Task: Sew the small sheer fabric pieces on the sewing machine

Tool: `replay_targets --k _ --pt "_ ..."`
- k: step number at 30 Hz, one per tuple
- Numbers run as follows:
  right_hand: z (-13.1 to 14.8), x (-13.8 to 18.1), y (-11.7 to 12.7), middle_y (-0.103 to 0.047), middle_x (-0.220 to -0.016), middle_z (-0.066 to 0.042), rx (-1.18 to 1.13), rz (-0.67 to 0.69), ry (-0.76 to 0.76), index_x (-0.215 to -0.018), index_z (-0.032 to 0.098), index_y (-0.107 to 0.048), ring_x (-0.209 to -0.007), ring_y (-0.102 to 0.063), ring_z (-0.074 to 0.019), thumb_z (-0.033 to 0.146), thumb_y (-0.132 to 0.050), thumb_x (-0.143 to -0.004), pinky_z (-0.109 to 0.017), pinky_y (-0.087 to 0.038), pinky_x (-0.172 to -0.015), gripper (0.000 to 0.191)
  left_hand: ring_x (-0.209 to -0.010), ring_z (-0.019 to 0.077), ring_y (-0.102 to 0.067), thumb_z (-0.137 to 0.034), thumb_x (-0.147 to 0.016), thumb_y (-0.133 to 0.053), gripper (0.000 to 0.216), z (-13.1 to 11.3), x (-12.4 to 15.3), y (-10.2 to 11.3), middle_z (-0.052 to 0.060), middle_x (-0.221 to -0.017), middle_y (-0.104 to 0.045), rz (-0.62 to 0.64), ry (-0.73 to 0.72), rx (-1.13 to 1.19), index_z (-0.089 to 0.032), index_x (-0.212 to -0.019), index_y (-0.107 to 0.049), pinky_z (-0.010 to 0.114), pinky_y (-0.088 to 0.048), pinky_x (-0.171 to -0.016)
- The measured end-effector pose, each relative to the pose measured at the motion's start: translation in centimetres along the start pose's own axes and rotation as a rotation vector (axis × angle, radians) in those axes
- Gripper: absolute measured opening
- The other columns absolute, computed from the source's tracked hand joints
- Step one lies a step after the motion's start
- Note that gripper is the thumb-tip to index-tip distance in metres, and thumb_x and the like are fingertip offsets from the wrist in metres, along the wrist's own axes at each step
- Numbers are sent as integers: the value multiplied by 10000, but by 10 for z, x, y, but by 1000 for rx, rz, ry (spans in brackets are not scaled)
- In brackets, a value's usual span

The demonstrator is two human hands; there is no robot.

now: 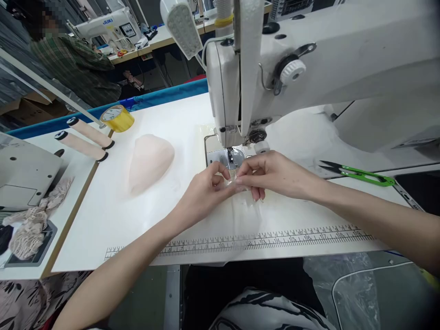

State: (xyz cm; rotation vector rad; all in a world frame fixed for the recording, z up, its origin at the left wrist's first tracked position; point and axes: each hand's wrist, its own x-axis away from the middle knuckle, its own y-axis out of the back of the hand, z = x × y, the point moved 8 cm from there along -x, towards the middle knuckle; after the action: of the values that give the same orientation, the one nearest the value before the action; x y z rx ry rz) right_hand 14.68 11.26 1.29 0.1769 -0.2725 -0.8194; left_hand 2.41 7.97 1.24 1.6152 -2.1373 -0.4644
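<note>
My left hand (206,189) and my right hand (271,175) meet just in front of the presser foot (230,154) of a white sewing machine (316,55). Both are closed, thumbs and fingers pinching a thin see-through strip (244,197). Its exact kind I cannot make out, and the fingers cover part of it. Left of my left hand, a pale pink curved fabric piece (151,160) lies on the white table (185,123). Beyond my right wrist are green-handled thread snips (367,175).
Two thread cones (82,145) and a yellow tape roll (118,118) stand at the left. A printed ruler (220,245) runs along the front edge. A dark device (419,188) lies at the right. Behind, a person in a plaid shirt (72,68) sits near another machine (110,30).
</note>
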Motion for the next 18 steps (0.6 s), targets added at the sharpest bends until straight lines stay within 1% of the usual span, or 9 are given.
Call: replay_targets --k 3,5,6,8,10,11,12,14,18 --pt "-6 1 5 -673 -658 0 -10 -40 42 -833 177 -681 -570 -642 -133 357 -671 -836 -268 -533 -558 180 -454 74 -320 -353 -866 -628 197 -2 -2 6 -119 -497 -276 -65 -97 -122 -226 -861 -478 193 -267 -476" --pt "-5 4 8 -686 -724 -8 67 -118 124 -851 183 -683 -622 -649 -134 333 -650 -855 -271 -533 -588 154 -447 73 -331 -312 -891 -599 126 -3 -1 8 -120 -500 -259 -117 -174 -214 -225 -898 -509 189 -280 -483" --pt "-2 6 9 -689 -747 -12 140 -169 190 -855 187 -686 -646 -648 -135 312 -634 -869 -272 -529 -598 136 -439 70 -330 -299 -901 -588 98 -4 0 9 -120 -501 -264 -159 -221 -269 -223 -924 -530 186 -278 -478" --pt "9 14 8 -696 -794 -19 317 -260 361 -873 200 -689 -692 -645 -138 265 -586 -901 -276 -523 -616 125 -419 66 -340 -286 -923 -560 91 -8 5 9 -118 -493 -320 -254 -334 -377 -216 -980 -574 181 -277 -459" --pt "17 23 2 -697 -806 -20 470 -307 507 -893 216 -678 -707 -640 -138 231 -529 -933 -279 -521 -620 154 -416 66 -414 -275 -946 -526 133 -11 11 6 -100 -506 -466 -315 -437 -460 -206 -1025 -607 179 -314 -453" --pt "19 26 -1 -695 -802 -18 523 -322 550 -897 223 -668 -705 -638 -137 221 -508 -944 -278 -520 -615 166 -435 69 -475 -265 -955 -509 149 -11 13 4 -77 -548 -558 -326 -477 -486 -202 -1036 -618 178 -349 -465" --pt "19 28 -2 -692 -795 -18 558 -333 568 -909 227 -657 -699 -635 -136 218 -494 -952 -275 -518 -606 169 -469 75 -534 -253 -962 -496 160 -12 14 2 -50 -610 -635 -329 -505 -502 -199 -1036 -626 180 -386 -486" --pt "17 29 -3 -681 -789 -18 583 -347 560 -963 223 -636 -674 -623 -133 226 -484 -962 -271 -513 -590 152 -519 83 -599 -237 -965 -490 162 -13 16 1 -18 -695 -705 -340 -537 -517 -195 -1008 -640 181 -425 -511" --pt "14 29 -4 -671 -811 -17 562 -341 555 -1073 208 -588 -639 -599 -120 242 -482 -966 -263 -505 -576 154 -475 77 -584 -227 -960 -498 149 -17 18 2 -38 -631 -690 -359 -565 -535 -194 -967 -644 176 -413 -476"
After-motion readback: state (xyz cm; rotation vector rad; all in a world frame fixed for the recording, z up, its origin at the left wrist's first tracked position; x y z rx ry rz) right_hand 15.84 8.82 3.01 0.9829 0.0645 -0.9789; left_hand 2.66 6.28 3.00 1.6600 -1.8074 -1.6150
